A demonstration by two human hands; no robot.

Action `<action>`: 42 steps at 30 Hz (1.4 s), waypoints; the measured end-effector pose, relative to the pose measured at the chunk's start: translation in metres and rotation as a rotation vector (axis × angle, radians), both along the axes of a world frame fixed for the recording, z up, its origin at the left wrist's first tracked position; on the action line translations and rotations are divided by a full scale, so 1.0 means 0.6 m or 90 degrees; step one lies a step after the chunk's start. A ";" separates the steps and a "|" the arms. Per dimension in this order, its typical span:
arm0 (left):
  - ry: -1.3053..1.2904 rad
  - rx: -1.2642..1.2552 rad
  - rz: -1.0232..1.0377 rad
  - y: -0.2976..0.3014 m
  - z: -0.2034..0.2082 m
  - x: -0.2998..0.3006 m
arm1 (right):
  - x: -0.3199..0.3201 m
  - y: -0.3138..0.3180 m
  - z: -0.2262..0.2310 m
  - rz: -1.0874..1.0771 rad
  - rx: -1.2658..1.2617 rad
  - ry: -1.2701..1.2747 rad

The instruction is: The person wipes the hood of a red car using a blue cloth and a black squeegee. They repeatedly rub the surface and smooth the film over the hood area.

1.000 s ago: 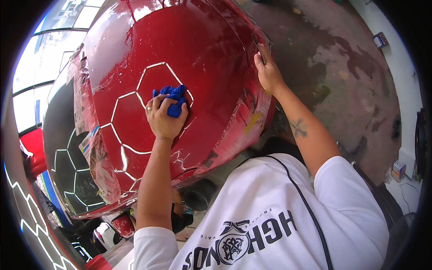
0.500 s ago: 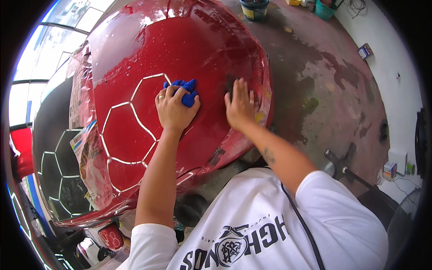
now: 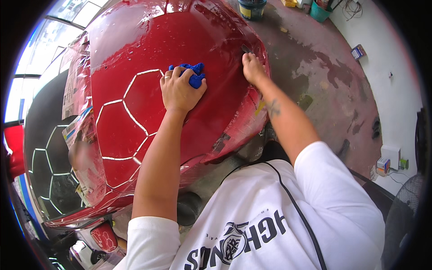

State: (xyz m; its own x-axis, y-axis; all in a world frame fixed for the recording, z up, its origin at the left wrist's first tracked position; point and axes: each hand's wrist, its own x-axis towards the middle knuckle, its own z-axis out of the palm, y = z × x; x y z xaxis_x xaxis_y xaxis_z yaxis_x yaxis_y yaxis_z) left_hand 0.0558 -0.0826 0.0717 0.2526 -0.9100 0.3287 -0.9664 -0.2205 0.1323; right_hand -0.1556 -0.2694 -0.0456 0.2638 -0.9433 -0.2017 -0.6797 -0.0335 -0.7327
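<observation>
A glossy red car hood [image 3: 148,49], wet in places, spreads in front of me. My left hand [image 3: 181,91] presses a crumpled blue cloth [image 3: 196,80] against the middle of the hood, its fingers curled over it. Toward the hood's right edge, my right hand [image 3: 254,69] is closed, with a small dark flat pad [image 3: 245,48] showing beyond its fingertips. Whether that pad is sandpaper or something else, I cannot tell.
Newspaper and plastic masking [image 3: 87,148] cover the edge by the dark windshield [image 3: 53,148]. A dark bucket [image 3: 252,9] and a teal bucket [image 3: 320,11] stand on the stained floor [image 3: 315,76]. A fan [image 3: 405,211] is at lower right.
My right hand has slid forward and to the right along the hood, going from flat fingers to a closed grip. The left hand and blue cloth have shifted slightly forward and right.
</observation>
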 end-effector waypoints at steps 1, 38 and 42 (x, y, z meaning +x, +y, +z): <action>0.011 0.000 -0.008 -0.005 0.007 -0.006 | -0.040 -0.063 -0.026 0.000 0.001 -0.119; -0.148 0.063 0.878 0.054 -0.003 -0.151 | -0.017 -0.290 0.079 1.179 -0.621 -0.265; -0.045 0.003 0.795 0.104 -0.027 -0.124 | 0.011 -0.346 -0.031 1.358 -0.854 -0.225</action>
